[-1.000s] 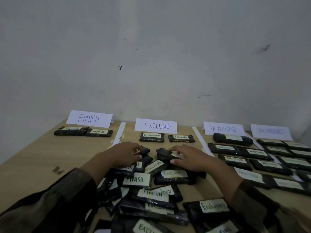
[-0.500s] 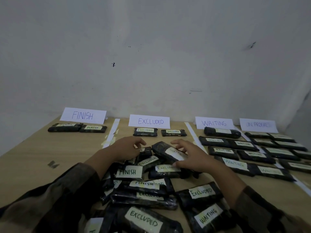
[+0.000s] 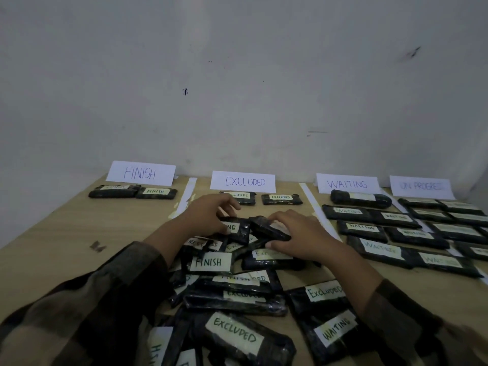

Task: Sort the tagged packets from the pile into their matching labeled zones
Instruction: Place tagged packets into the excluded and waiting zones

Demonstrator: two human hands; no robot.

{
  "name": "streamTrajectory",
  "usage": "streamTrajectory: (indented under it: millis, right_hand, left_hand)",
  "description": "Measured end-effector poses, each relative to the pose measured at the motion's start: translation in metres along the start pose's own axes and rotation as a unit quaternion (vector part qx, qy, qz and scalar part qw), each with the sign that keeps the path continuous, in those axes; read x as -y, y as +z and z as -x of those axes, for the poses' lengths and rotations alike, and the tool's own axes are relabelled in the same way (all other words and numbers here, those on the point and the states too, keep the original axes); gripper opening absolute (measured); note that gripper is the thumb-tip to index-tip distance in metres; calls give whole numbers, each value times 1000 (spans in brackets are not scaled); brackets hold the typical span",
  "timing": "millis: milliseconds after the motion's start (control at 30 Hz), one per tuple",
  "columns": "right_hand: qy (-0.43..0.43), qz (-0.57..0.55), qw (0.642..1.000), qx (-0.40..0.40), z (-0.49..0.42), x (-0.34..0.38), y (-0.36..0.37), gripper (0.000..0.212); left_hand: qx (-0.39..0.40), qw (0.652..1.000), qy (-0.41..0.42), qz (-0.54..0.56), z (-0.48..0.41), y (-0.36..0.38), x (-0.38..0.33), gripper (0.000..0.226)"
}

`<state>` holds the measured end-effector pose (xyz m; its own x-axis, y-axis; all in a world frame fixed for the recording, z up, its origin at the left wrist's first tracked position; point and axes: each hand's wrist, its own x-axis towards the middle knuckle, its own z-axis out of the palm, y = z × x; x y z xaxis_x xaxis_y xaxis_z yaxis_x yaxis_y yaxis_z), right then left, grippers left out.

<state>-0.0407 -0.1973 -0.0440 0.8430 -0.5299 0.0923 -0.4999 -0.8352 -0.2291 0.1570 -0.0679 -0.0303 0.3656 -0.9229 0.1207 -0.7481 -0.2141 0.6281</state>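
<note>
A pile of black tagged packets (image 3: pixel 232 294) lies on the near middle of the wooden table (image 3: pixel 66 247). My left hand (image 3: pixel 208 216) grips a packet (image 3: pixel 237 228) whose tag ends in "NG", at the pile's far edge. My right hand (image 3: pixel 298 236) holds a dark packet (image 3: pixel 266 229) tilted above the pile, its tag mostly hidden under my fingers. Paper zone signs stand along the wall: FINISH (image 3: pixel 140 173), EXCLUDED (image 3: pixel 243 182), WAITING (image 3: pixel 347 184) and ON PROGRESS (image 3: pixel 421 186).
Two packets (image 3: pixel 132 192) lie in the FINISH zone and two packets (image 3: pixel 281 199) in EXCLUDED. Several fill the WAITING rows (image 3: pixel 369 215) and the ON PROGRESS rows (image 3: pixel 449 220). White tape strips (image 3: pixel 186 196) divide the zones. A grey wall stands close behind the signs.
Both hands have drawn together at the pile's far edge. My left hand has taken hold of the "NG" packet, and my right hand has tipped its packet further up.
</note>
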Motion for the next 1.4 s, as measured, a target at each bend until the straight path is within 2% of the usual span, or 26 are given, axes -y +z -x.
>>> streamTrajectory:
  millis: [200,333,467,567,700,900,1067,1267,1400]
  right_hand:
    - [-52,29,997,-42,-8,25,11,84]
    - [-79,41,990,-113,-12,36,21,76]
    - [-82,17,985,-152,-15,37,21,65]
    - [-90,-35,981,-169,-13,36,15,60]
    - [-70,-100,977,-173,-8,33,6,56]
    - [-87,7,975,-204,-8,23,9,71]
    - [-80,47,966,-239,2,9,-1,68]
    - [-16,67,975,-211,32,-28,-19,71]
    - [33,62,981,-183,57,-57,-33,75]
  left_hand:
    - [-12,991,28,127,-1,-7,-4,43]
    - [-15,985,43,168,-3,-7,-5,42]
    - [-21,988,62,139,-5,-6,-4,41]
    - [-33,994,80,71,-4,-6,-2,33]
    - [-42,997,62,6,0,-5,3,24]
    - [-41,996,38,63,3,-1,-6,18]
    - [-5,995,44,88,1,1,-25,20]
    - [-48,994,84,59,-2,18,-49,31]
    - [-46,991,128,-14,-3,37,-61,35]
